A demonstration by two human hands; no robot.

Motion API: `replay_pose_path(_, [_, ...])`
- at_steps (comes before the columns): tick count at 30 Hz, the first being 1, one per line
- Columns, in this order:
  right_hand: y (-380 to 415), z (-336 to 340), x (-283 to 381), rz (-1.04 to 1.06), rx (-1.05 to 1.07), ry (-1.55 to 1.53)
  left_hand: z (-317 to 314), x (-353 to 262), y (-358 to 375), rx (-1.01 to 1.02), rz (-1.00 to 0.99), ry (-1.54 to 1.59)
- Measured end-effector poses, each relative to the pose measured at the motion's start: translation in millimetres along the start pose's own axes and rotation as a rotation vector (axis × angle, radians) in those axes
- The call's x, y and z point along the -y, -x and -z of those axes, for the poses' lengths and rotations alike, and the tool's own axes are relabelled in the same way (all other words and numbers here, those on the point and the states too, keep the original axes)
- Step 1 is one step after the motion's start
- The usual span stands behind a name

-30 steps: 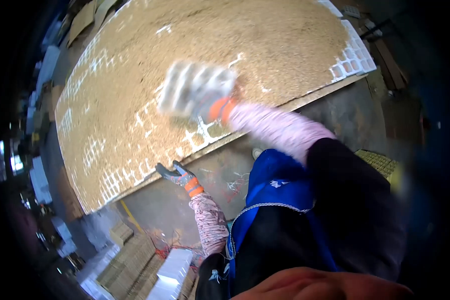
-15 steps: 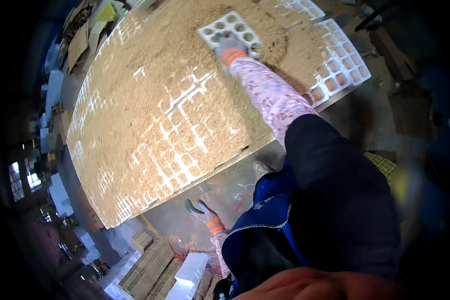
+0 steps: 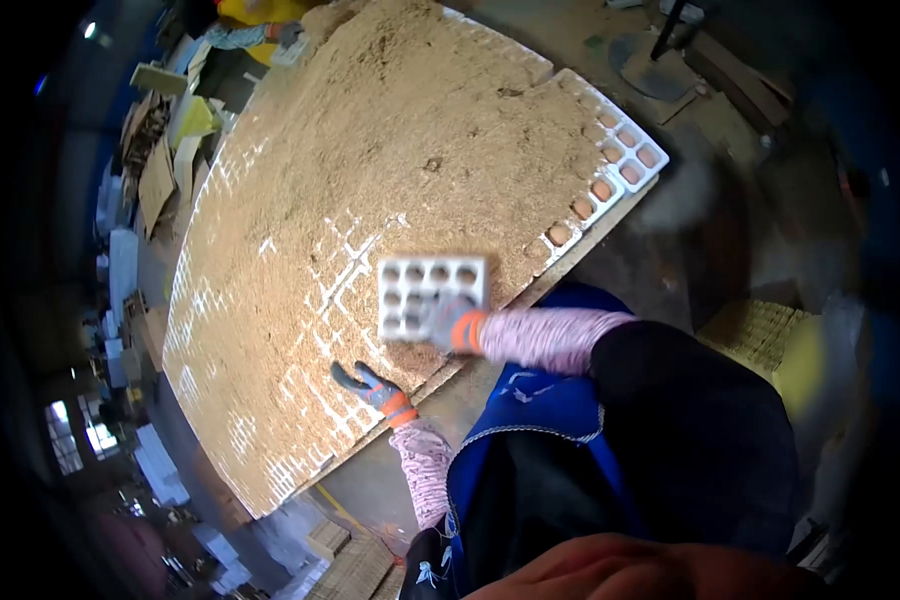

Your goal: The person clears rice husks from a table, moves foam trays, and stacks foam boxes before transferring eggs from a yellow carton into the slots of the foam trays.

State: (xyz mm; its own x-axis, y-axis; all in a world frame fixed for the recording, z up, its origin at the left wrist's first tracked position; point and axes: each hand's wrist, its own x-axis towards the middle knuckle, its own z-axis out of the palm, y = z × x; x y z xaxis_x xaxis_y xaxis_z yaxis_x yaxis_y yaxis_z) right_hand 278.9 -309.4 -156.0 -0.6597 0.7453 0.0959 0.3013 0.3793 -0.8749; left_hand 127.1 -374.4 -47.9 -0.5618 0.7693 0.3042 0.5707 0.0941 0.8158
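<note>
My right hand (image 3: pixel 454 322), in a grey glove with an orange cuff, grips a white foam tray (image 3: pixel 391 300) with rows of round holes. The tray lies over brown, sawdust-like material (image 3: pixel 450 170) near the table's close edge, and its lower right corner is hidden by the glove. To its lower left, my left hand (image 3: pixel 368 386), gloved the same way, reaches over the edge with thumb and fingers apart and nothing between them. White tray ribs (image 3: pixel 345 290) show through the loose material beside it.
Brown egg-like things (image 3: pixel 630 173) sit in white cells at the table's right corner. At the far left, a co-worker's gloved hand (image 3: pixel 290 38) is by a small pale block. Cardboard (image 3: pixel 157 185) and white blocks (image 3: pixel 158 465) stand left of the table.
My right hand has brought the foam tray from the far side toward me. My left hand has risen from beside the table to over its edge. Loose material now covers more right-hand cells.
</note>
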Motion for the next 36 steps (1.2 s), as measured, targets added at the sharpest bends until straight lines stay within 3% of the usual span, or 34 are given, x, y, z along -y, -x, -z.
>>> replay_pose_path(1, [1,51,-2,-0.162,0.087,0.538,-4,4,1,0.065,-0.02,-0.012])
replay_pose_path(3, [-4,125,-30,-0.431,0.095,0.819,-7,31,14,0.127,-0.058,-0.032])
replay_pose_path(5, [18,199,-16,-0.632,-0.144,0.795,8,62,25,0.19,-0.059,-0.103])
replay_pose_path(8, [53,244,-42,-0.711,-0.561,0.797,13,72,34,0.264,-0.026,-0.061])
replay_pose_path(11, [69,241,-3,-0.782,-0.478,0.574,-5,80,43,0.39,-0.061,-0.118])
replay_pose_path(13, [77,190,28,-0.598,-0.388,0.632,-28,70,51,0.454,-0.007,-0.047])
replay_pose_path(15, [83,130,24,-0.326,-0.195,0.841,-46,67,53,0.519,-0.119,-0.181])
replay_pose_path(16, [86,125,26,-0.296,0.121,0.787,-57,60,56,0.524,-0.165,-0.229])
replay_pose_path(18, [99,140,3,-0.246,-0.021,0.793,-83,44,57,0.537,-0.205,-0.262])
replay_pose_path(25, [120,398,-99,-0.685,-0.189,1.003,-216,-40,67,0.609,-0.319,-0.33])
replay_pose_path(27, [146,452,-95,-0.845,-0.462,0.633,-265,-66,63,0.604,-0.371,-0.399])
replay_pose_path(28, [180,461,-177,-0.367,-0.399,1.272,-291,-76,56,0.596,-0.396,-0.447])
replay_pose_path(29, [199,479,-164,-0.398,-0.596,0.655,-316,-87,47,0.547,-0.409,-0.502])
replay_pose_path(32, [279,487,-207,-0.287,-0.941,0.038,-391,-112,15,0.433,-0.352,-0.607])
replay_pose_path(34, [324,475,-186,-0.612,-0.966,-0.727,-441,-138,6,0.466,-0.389,-0.781])
replay_pose_path(35, [343,463,-179,-0.442,-0.744,-0.111,-464,-156,8,0.485,-0.437,-0.741])
replay_pose_path(36, [363,450,-173,-0.244,-0.683,0.524,-482,-177,15,0.504,-0.484,-0.7])
